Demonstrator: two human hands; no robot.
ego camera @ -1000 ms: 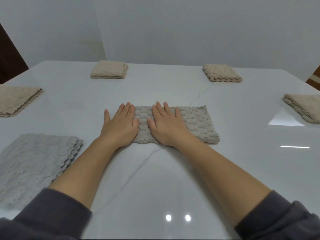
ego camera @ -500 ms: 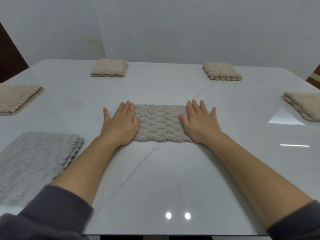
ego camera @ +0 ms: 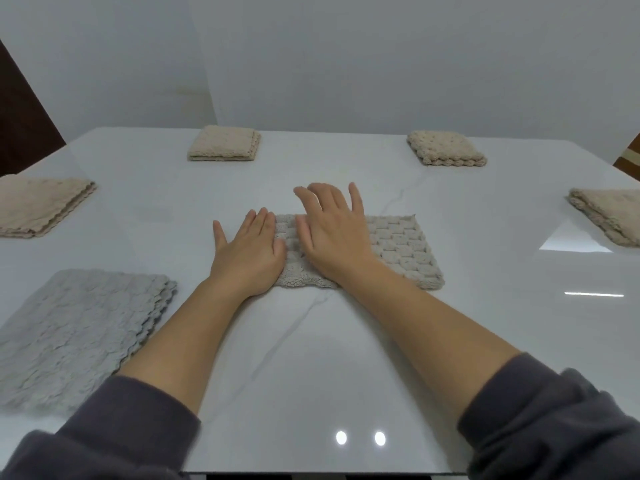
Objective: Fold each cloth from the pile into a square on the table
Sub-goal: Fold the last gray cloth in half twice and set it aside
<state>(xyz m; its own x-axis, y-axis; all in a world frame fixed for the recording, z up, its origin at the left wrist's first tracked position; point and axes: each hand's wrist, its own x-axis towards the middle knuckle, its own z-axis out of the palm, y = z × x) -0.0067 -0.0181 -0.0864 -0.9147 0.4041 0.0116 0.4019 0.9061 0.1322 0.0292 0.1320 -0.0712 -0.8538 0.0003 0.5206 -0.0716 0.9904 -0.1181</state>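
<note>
Where the white table (ego camera: 346, 358) fills the view, a pile of grey cloths (ego camera: 76, 334) lies at its near left. The beige cloth (ego camera: 398, 251), a flat rectangle, lies at the table's centre. Four folded squares sit well apart: far-left square (ego camera: 224, 144), far-right square (ego camera: 445, 148), left-edge square (ego camera: 38, 206), right-edge square (ego camera: 609, 213). The left hand (ego camera: 247, 258) lies flat on the cloth's left end, fingers straight and together. The right hand (ego camera: 332, 233) rests on the cloth just beside it, fingers spread and gripping nothing.
</note>
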